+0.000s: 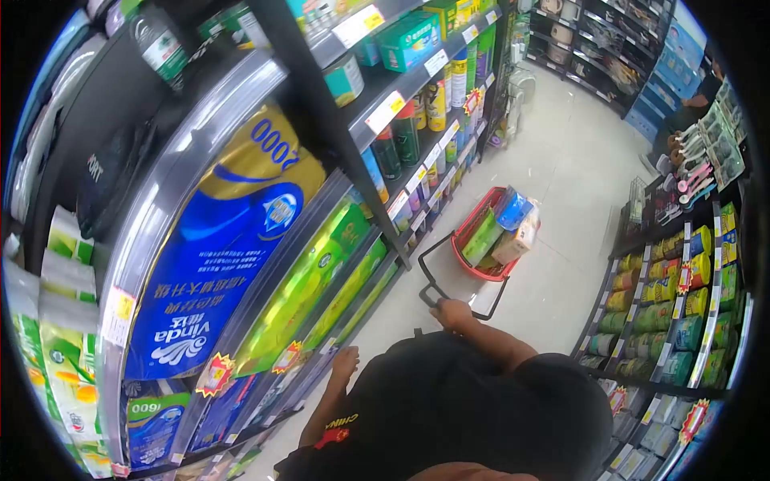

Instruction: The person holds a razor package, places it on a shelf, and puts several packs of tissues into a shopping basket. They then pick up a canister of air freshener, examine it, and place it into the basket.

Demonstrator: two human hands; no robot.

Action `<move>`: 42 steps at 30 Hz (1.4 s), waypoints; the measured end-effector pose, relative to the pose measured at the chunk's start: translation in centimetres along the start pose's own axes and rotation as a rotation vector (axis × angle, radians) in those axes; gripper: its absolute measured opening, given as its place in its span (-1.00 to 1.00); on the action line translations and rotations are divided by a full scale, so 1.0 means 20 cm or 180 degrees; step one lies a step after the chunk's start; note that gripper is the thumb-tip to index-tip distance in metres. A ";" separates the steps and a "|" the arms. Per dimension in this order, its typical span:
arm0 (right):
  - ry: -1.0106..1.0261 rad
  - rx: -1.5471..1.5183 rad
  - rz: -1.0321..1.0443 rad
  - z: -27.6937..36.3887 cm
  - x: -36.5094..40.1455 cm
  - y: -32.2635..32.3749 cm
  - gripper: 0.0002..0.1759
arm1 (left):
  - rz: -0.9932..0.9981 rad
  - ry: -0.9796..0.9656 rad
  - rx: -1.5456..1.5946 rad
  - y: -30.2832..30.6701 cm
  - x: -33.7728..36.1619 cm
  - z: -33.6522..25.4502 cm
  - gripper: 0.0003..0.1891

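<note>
My right hand (453, 315) is closed around the black handle (433, 290) of a red shopping basket (459, 250), which is on the floor ahead of me. Inside the basket lie a green pack (482, 238), a blue pack (513, 210) and a whitish-brown pack (517, 241). My left hand (345, 365) hangs by my side near the left shelving, its fingers loosely bent and apart, with nothing in it. Nearby on that shelving are green packs (309, 289) and a large blue Vinda tissue pack (216, 264).
Shelves on the left also hold spray cans (435, 104) and boxes (411, 44). Along the right runs a rack of bagged goods (658, 313). Pale tiled floor (565, 152) stretches between them. Another person (698, 100) is at the far right.
</note>
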State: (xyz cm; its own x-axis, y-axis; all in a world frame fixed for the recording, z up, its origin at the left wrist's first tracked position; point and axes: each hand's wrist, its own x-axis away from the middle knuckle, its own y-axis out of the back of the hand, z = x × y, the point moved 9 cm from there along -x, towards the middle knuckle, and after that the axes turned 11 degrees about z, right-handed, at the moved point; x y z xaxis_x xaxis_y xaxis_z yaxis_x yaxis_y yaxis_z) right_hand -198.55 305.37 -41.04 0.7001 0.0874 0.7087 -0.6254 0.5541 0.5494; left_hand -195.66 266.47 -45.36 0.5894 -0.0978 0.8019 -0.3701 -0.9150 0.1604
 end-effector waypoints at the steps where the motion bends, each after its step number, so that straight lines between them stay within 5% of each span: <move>1: 0.0012 -0.0007 0.0002 -0.03 -0.02 0.02 -0.48 | 0.0014 -0.0009 0.0043 -0.03 0.00 -0.03 -0.67; 10: -0.0068 0.0033 0.0046 -0.36 0.01 0.14 -0.51 | 0.0457 -0.1014 -0.1711 -0.30 -0.12 -0.17 -0.81; 14: -0.0117 0.0006 -0.0122 -0.49 0.05 0.22 -0.52 | 0.0395 -0.2387 -0.4138 -0.59 -0.07 -0.41 -0.90; 15: -0.0139 0.0005 -0.0174 -0.52 0.05 0.24 -0.52 | 0.0615 -0.1779 -0.3884 -0.62 -0.08 -0.47 -0.89; 18: -0.0246 0.0040 -0.0333 -0.60 0.07 0.30 -0.53 | 0.0726 -0.1850 -0.3087 -0.70 -0.10 -0.64 -0.81; 21: -0.0433 0.0028 -0.0479 -0.71 0.09 0.33 -0.53 | 0.1028 -0.0726 -0.2129 -0.74 -0.18 -0.66 -0.70; 24: -0.0612 -0.0143 -0.0560 -0.81 0.10 0.39 -0.52 | 0.0763 -0.0294 -0.1373 -0.71 -0.38 -0.57 -0.69; 27: -0.0787 -0.0382 -0.0508 -0.90 0.08 0.44 -0.51 | 0.0861 -0.0087 -0.1567 -0.73 -0.57 -0.50 -0.66; 29: -0.0752 -0.0427 -0.0609 -0.95 0.06 0.48 -0.50 | 0.0868 -0.0800 -0.2216 -0.76 -0.70 -0.52 -0.67; 31: -0.0829 -0.0459 -0.0467 -1.03 0.01 0.52 -0.49 | 0.0895 -0.0177 -0.2421 -0.80 -0.79 -0.50 -0.73; 33: -0.0698 -0.0432 -0.0636 -1.10 0.00 0.63 -0.50 | 0.1285 -0.0987 -0.3058 -0.91 -0.91 -0.59 -0.74; 36: -0.0567 -0.0448 -0.0465 -1.11 -0.01 0.81 -0.50 | 0.1306 -0.1026 -0.3601 -1.04 -1.08 -0.77 -0.68; 39: -0.0526 -0.0397 -0.0199 -1.13 -0.11 0.87 -0.49 | 0.0887 -0.0312 -0.1759 -1.08 -1.30 -0.91 -0.57; 42: -0.0667 -0.0417 -0.0043 -1.17 -0.17 0.89 -0.48 | 0.0772 -0.0613 -0.1707 -1.22 -1.28 -1.24 -0.56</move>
State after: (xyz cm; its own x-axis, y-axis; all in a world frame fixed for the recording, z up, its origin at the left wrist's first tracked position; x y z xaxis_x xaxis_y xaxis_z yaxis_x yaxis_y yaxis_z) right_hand -203.94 334.30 -44.09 0.6128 -0.0868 0.7854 -0.5568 0.6579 0.5071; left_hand -219.63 301.06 -55.56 0.5437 -0.3931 0.7415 -0.7898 -0.5385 0.2936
